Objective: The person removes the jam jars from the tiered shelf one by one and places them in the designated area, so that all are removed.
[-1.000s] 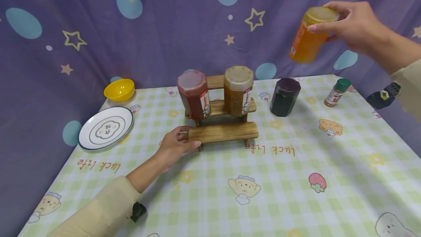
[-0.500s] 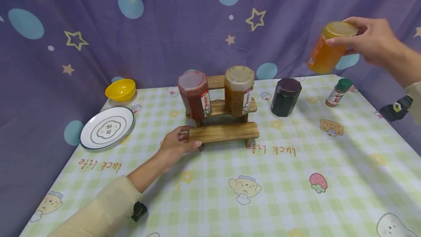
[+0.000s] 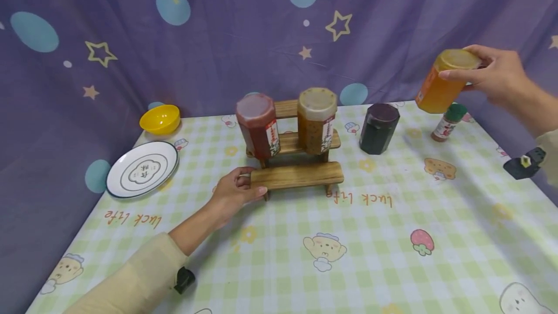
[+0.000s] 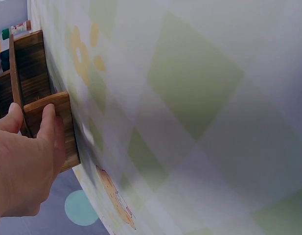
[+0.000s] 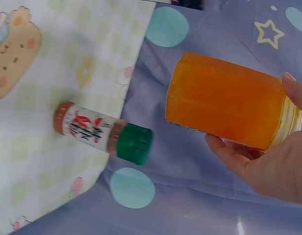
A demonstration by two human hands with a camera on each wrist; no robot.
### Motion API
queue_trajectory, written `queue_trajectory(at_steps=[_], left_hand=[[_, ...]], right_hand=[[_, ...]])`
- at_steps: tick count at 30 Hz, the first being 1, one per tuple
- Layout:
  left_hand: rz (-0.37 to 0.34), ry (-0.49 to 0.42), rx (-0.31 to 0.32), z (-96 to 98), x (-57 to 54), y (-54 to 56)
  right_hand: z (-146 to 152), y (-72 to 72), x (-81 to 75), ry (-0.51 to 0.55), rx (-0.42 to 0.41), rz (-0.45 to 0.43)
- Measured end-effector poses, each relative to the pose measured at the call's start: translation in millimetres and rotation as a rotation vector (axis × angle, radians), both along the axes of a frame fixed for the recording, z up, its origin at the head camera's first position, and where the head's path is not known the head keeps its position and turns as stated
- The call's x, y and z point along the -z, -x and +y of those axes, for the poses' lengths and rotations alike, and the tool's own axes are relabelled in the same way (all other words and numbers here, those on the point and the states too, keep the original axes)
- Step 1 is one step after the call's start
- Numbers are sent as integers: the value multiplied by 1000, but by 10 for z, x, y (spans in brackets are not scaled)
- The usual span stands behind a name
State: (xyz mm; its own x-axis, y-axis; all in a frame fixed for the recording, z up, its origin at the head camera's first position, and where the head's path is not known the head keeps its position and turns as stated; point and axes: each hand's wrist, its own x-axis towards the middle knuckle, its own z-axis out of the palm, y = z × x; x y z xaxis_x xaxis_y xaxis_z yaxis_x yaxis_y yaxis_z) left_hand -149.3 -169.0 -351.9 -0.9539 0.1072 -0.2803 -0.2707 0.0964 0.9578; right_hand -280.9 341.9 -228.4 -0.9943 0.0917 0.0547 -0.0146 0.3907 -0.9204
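At the upper right of the head view, my right hand [image 3: 501, 74] grips an orange jar with a yellow lid [image 3: 446, 84] near its top, tilted in the air. The right wrist view shows the same jar [image 5: 224, 103] with fingers and thumb round its lid end. My left hand [image 3: 231, 192] holds the left end of the lowest step of a wooden tiered rack [image 3: 296, 176]. In the left wrist view its fingers and thumb lie on the rack's side [image 4: 50, 132]. On the middle step stand a red jar [image 3: 258, 130] and a brown jar with a pale lid [image 3: 316, 125].
A dark jar [image 3: 378, 130] stands right of the rack. Behind it to the right is a small green-capped spice bottle [image 3: 446, 124], close below the held jar in view. A white plate [image 3: 115, 178] and a yellow bowl [image 3: 159, 120] lie at the left. A purple curtain [image 3: 240, 28] hangs behind.
My right hand has carried the orange jar to the right and down, nearer the spice bottle. The left hand stays on the rack, which has not moved.
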Motion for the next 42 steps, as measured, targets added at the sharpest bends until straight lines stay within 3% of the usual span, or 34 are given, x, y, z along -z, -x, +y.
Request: queue_trajectory(at_steps=[7,14,20,31,42], left_hand=[[5,-4,11,-12,-7,-5],[6,1,18,-21,-15,-10],[1,-1,17,-24,-14,-5],[-8,-7,21,-31,-1,-5],[-6,-2,27,-36,-1,4]], right_hand=[[-7,-17,180,-61,16,-55],[-7,-59,325,-205,12,-80],[-79,-72,493,-146,-3,-86],[-182,-116,834,-240,2,-64],[-226,-147,962,-200,-8,-34]])
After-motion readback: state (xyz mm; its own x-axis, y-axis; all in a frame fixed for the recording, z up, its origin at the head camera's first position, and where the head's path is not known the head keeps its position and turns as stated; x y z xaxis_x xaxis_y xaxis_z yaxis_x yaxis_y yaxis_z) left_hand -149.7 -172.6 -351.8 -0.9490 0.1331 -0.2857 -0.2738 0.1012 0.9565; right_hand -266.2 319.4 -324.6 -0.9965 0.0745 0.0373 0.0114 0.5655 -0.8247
